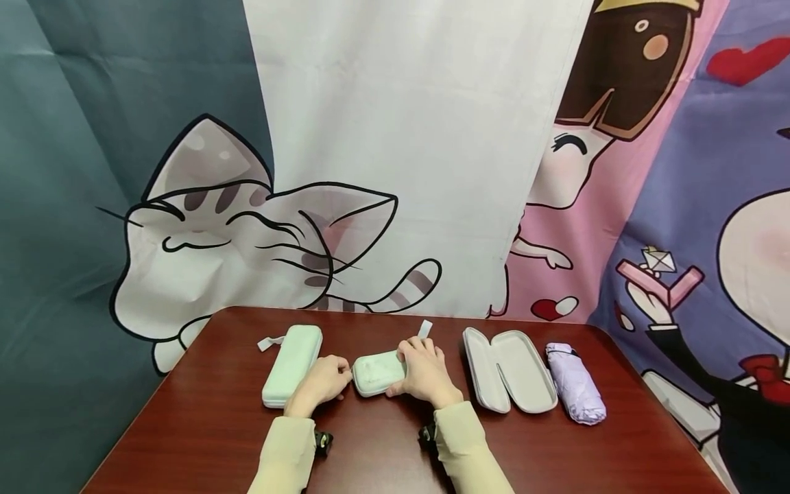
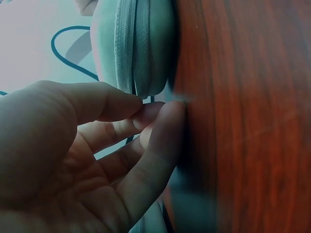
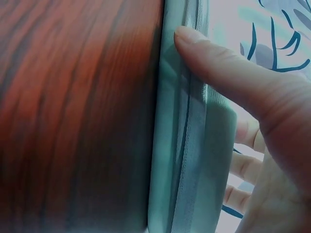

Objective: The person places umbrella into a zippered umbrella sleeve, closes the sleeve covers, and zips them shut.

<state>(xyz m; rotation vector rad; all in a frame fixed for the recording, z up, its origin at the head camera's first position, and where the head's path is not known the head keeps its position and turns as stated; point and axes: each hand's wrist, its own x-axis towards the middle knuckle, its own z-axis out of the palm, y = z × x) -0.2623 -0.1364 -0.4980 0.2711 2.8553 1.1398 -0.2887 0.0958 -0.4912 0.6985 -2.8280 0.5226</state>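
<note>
A small case [image 1: 372, 374] lay flat.
Right hand [image 1: 426, 370] pinched its three o'clock end; left hand [image 1: 323, 381], fingertips pressed together, was at nine.

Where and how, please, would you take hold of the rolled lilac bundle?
The rolled lilac bundle is probably best taken by its middle, across its width, from above and the right: it lies long and narrow, and the open case sits close on its left.
</note>
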